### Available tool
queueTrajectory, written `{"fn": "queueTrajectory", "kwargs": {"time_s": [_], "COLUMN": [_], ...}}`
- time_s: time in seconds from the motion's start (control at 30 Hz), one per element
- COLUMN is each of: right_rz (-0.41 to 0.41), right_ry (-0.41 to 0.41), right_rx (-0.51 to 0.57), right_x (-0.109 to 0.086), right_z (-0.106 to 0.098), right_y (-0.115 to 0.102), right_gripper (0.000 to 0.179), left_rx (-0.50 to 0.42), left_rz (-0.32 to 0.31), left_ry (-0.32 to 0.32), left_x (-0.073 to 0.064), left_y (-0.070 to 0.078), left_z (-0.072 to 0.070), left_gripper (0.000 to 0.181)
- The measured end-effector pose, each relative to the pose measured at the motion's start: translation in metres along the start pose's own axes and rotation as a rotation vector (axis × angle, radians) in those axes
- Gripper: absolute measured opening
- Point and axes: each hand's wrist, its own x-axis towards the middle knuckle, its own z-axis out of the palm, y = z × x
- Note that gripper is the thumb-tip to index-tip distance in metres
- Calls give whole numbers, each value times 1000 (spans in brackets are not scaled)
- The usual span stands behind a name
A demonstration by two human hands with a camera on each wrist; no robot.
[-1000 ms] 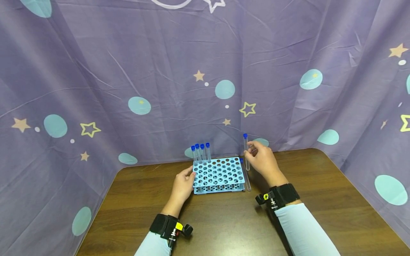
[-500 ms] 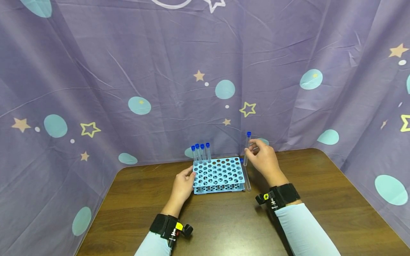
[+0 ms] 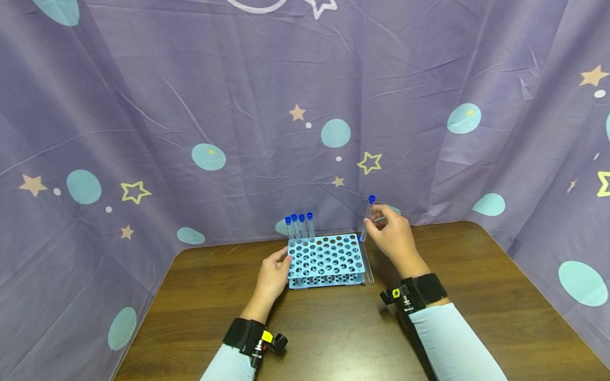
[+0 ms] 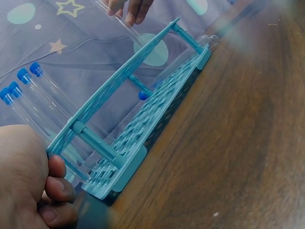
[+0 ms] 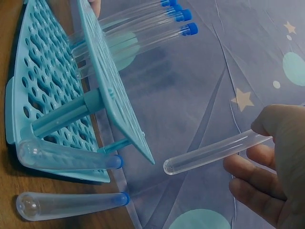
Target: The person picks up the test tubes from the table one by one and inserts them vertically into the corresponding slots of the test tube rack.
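Note:
My left hand (image 3: 275,275) grips the left edge of a light blue test tube rack (image 3: 326,274), thumb on the top plate. Several clear test tubes with blue caps (image 3: 301,226) stand in the back-left holes of this two-level rack. My right hand (image 3: 393,235) pinches another blue-capped test tube (image 5: 209,152) between thumb and fingers, beyond the rack's back-right corner. Its cap (image 3: 371,198) points up and leans slightly right. In the right wrist view, the tube's rounded lower end is apart from the rack.
Beside the rack's right end lie two more capped tubes, one nearer the rack (image 5: 71,160) and one farther out (image 5: 71,205). A brown wooden table (image 3: 329,338) carries everything. Behind it hangs a purple patterned curtain (image 3: 267,174), close to the table's back edge.
The tube in my right hand has risen slightly and tilted, cap to the right and lower end to the left. My left hand and the rack have stayed in place.

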Motion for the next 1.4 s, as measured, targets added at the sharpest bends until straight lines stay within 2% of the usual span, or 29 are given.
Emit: {"fn": "queueTrajectory", "kwargs": {"time_s": [0.3,0.7,1.13,1.27,1.4], "right_rz": [-21,-70,-17,2,-17], "right_ry": [5,13,-46,-63,-93], "right_rx": [27,80,140,145,157], "right_x": [0,2,6,13,23], "right_z": [0,-3,3,6,9], "right_y": [-4,-19,-35,-42,-48], "right_gripper": [33,36,37,38,40], "left_rx": [-21,-43,-29,-26,-17], "left_rz": [74,70,63,61,52], "left_ry": [28,25,26,21,32], "left_x": [-1,-2,-1,-1,-1], "left_y": [-1,2,1,0,0], "left_z": [1,0,1,3,3], "left_gripper": [43,44,44,45,44]}}
